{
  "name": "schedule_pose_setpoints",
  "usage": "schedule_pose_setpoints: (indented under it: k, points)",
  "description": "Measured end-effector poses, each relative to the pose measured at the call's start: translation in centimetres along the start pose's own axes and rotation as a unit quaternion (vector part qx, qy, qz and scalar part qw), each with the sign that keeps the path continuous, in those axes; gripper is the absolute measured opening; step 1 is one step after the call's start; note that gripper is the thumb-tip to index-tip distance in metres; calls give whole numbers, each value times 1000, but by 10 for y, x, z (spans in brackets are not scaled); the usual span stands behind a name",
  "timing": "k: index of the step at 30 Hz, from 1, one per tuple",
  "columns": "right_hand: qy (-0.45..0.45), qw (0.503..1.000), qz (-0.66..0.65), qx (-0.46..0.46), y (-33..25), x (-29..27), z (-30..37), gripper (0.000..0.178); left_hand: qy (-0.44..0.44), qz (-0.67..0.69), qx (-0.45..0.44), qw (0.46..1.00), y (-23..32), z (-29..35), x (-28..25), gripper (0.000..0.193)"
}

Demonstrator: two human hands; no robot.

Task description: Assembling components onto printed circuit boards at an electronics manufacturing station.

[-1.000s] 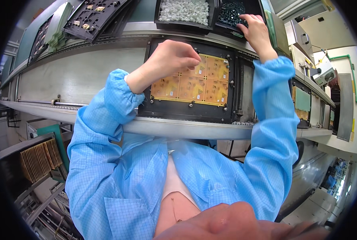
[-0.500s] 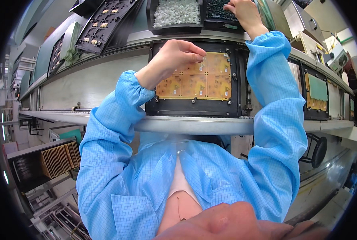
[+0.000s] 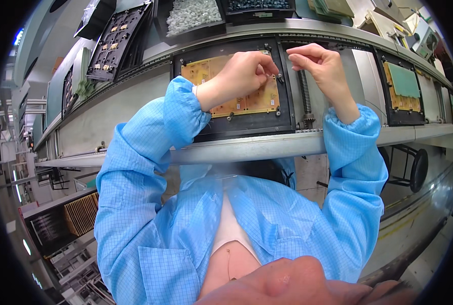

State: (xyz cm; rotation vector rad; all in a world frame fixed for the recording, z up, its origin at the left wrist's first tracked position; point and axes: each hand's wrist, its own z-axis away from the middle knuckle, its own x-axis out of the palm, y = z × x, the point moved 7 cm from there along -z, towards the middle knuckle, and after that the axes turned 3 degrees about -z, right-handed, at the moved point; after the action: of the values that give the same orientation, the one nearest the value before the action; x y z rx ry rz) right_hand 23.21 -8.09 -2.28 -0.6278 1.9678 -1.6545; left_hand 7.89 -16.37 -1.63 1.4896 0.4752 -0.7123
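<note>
A yellow-orange circuit board panel (image 3: pixel 259 103) lies in a black carrier frame (image 3: pixel 246 126) in front of me. My left hand (image 3: pixel 244 76) is over the panel's upper right part, its fingers curled together near the right edge and hiding some of the board. Whatever those fingers hold is hidden. Just right of the carrier, my right hand (image 3: pixel 322 66) hovers with thumb and fingertips drawn into a pinch pointing left. Any small part between them is too small to name. The two hands are apart.
The carrier sits on a conveyor with a metal front rail (image 3: pixel 252 150). Behind stand a black bin (image 3: pixel 198 36) of white parts and another bin (image 3: pixel 262 14) of dark parts. Black trays (image 3: pixel 115 43) lean at back left. A second carrier (image 3: pixel 407 118) is to the right.
My right hand has come down from the dark-parts bin to beside the carrier. My left hand has moved right across the panel. The whole view has shifted and turned slightly.
</note>
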Motion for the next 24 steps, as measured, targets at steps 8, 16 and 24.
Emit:
schedule_pose_setpoints:
  k: [8, 16, 24]
  points:
    - [28, 997, -66, 20, 8, 1, 9, 20, 34, -139, 143, 979, 6, 5, -1, 20]
    - [6, 997, -78, 22, 8, 6, 10, 22, 26, -174, 80, 981, 16, -3, -1, 20]
    - [29, 995, -88, 43, 7, 2, 14, 25, -51, -256, 6, 965, 27, -14, 4, 24]
